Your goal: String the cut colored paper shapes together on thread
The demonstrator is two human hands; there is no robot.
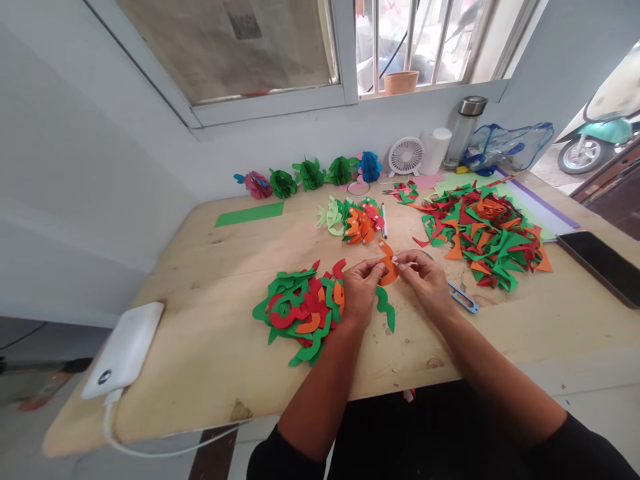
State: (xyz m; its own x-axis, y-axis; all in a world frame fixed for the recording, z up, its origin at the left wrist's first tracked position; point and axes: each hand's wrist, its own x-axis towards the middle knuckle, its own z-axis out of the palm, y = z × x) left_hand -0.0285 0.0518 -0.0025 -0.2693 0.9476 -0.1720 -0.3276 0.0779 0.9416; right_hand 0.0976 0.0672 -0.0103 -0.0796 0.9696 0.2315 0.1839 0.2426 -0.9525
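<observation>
We look from the wearer's head, forward and steeply down, at close range onto a pale wooden worktop (195,287). Our single view sets the bare left hand (363,283) and bare right hand (425,280) just right of centre, and reaches past them to the smooth white wall (300,137) and metal-barred window (411,40).

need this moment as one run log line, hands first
left hand: holds orange paper piece | right hand: at its edge | nearby: green paper piece, light blue tool
</observation>
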